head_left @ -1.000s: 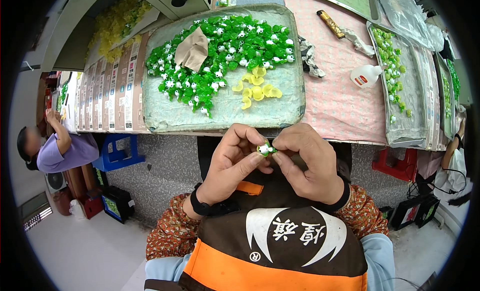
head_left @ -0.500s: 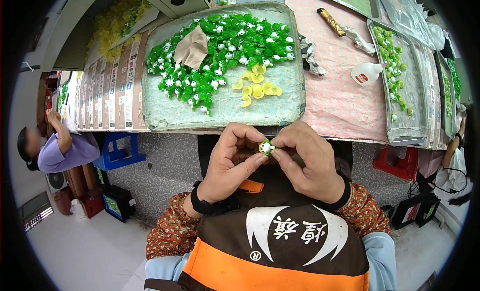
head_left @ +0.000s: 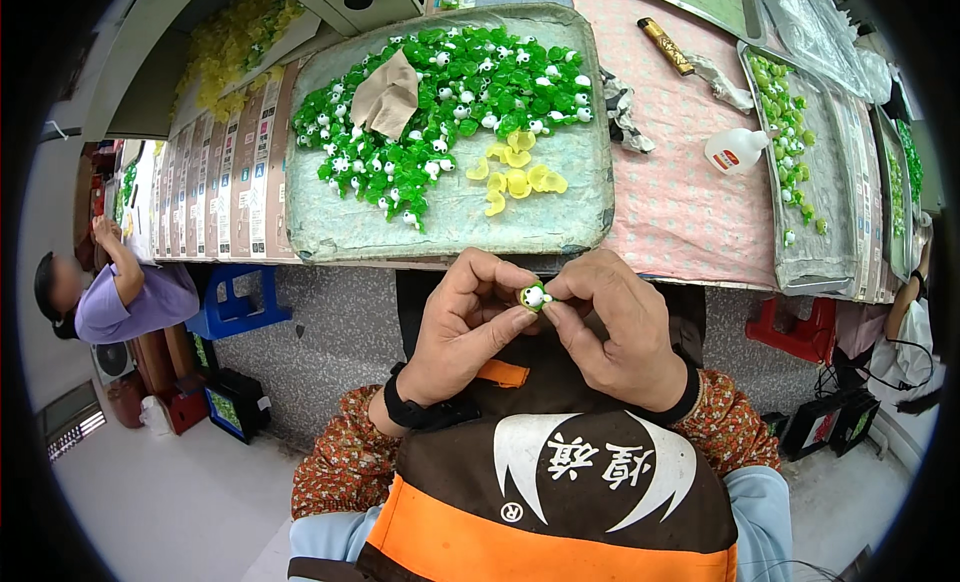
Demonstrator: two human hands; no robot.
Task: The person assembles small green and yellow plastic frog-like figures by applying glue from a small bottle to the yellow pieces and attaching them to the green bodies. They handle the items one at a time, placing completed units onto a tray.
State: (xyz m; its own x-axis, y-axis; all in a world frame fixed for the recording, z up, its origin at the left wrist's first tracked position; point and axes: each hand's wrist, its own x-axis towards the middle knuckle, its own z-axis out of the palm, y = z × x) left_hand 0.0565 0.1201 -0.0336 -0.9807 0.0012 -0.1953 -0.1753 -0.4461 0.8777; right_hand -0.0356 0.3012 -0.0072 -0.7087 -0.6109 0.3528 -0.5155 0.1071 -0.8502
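Just off the near edge of the table, my left hand [head_left: 462, 327] and my right hand [head_left: 618, 327] meet over a small green-and-white toy figure [head_left: 534, 296] with dark eye spots. Thumb and fingers of the left pinch its left side, where a yellowish rim shows. The right fingertips close on its right side. Beyond them lies a large tray [head_left: 350, 227]. It bears a heap of green and white figure pieces [head_left: 440, 107], a few yellow cup-shaped pieces [head_left: 518, 184] and a beige scrap of cloth [head_left: 386, 94].
Right of the tray are a white bottle [head_left: 734, 150], a dark crumpled rag [head_left: 622, 117] and a brown-gold stick-shaped tool [head_left: 665, 47]. A long tray [head_left: 835, 202] holds yellow-green figures. A person in purple [head_left: 140, 300] sits at the left, near a blue stool [head_left: 235, 304].
Both hands stay pinched on the toy figure in almost the same place. The view has shifted very slightly; nothing on the table has visibly moved.
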